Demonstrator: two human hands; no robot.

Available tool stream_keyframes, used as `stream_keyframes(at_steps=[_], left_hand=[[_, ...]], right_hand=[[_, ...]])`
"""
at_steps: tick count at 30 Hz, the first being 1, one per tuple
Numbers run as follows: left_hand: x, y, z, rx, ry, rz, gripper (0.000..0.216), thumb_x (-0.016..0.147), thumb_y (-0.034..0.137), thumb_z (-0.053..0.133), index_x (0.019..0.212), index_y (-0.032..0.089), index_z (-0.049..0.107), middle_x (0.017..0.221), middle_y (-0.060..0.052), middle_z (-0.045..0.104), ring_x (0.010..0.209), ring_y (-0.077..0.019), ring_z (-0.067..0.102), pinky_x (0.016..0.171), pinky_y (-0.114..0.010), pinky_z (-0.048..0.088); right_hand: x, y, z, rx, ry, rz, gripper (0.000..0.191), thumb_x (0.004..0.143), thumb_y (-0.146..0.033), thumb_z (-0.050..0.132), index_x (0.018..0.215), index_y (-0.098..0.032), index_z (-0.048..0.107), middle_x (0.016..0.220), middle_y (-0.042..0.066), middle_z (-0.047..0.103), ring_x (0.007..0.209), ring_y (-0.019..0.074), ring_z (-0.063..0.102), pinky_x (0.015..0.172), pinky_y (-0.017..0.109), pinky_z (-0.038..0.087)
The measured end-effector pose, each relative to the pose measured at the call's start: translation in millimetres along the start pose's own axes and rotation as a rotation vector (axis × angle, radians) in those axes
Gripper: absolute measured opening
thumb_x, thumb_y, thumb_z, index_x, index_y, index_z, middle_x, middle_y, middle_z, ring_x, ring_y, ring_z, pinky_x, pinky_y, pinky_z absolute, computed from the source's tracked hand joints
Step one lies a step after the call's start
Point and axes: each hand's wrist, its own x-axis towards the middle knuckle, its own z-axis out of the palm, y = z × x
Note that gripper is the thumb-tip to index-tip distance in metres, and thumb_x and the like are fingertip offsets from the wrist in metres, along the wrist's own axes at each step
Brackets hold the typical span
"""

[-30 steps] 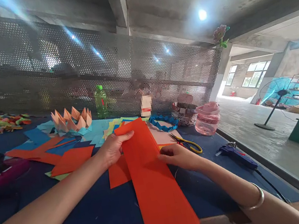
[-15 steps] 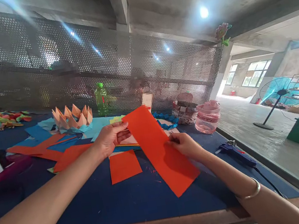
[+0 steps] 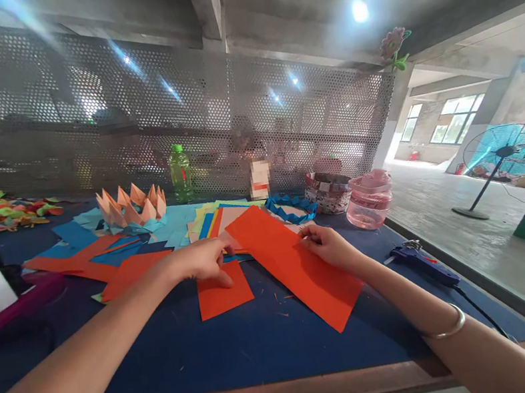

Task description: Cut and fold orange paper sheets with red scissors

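Note:
A long orange-red sheet of paper slants across the middle of the table. My right hand grips its right edge, thumb on top. Thin dark tips show by these fingers, too small to make out. My left hand is off the sheet, fingers apart and bent downward over a smaller orange-red square of paper. One fingertip appears to touch the square; I cannot tell for certain. Behind both lies a stack of coloured paper, partly covered by the long sheet.
An orange folded-paper crown, a green bottle, a blue paper ring, a woven basket and a pink jar stand behind. A blue glue gun lies right, its cord over the table edge. A power strip sits left.
My left hand has let go of the long sheet's upper corner and moved down over the small square. The sheet has lowered and shifted slightly right, still in my right hand.

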Motion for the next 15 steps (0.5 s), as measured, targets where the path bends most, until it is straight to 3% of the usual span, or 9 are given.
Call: stream_keyframes(at_steps=[5,10,15], left_hand=[[-0.8,2.8,3.6,-0.068,-0.077,0.006,0.019,0.052,0.027,0.073,0.068,0.02,0.065,0.072,-0.003,0.066,0.07,-0.0229,0.06,0.057,-0.027,0.037],[-0.3,2.0,3.2,0.001,0.017,-0.013,0.039,0.048,0.032,0.076,0.084,0.02,0.065,0.091,-0.007,0.068,0.08,-0.025,0.061,0.06,-0.026,0.038],[-1.7,3.7,2.0,0.058,-0.065,-0.088,0.026,0.053,0.036,0.074,0.07,0.022,0.062,0.074,-0.003,0.066,0.07,-0.022,0.058,0.053,-0.026,0.033]], right_hand=[[-4.6,-7.9,-3.1,-0.188,0.001,-0.037,0.022,0.086,-0.031,0.046,0.088,-0.018,0.064,0.08,0.004,0.065,0.073,0.018,0.055,0.064,0.027,0.036],[-7.9,-16.0,-5.0,-0.263,0.015,-0.024,0.02,0.085,-0.025,0.046,0.09,-0.019,0.065,0.084,0.004,0.068,0.073,0.0179,0.056,0.066,0.027,0.036],[-7.5,-16.7,-4.7,-0.286,0.017,-0.009,0.022,0.085,-0.024,0.046,0.091,-0.019,0.067,0.083,0.004,0.069,0.072,0.0183,0.056,0.064,0.027,0.036]])
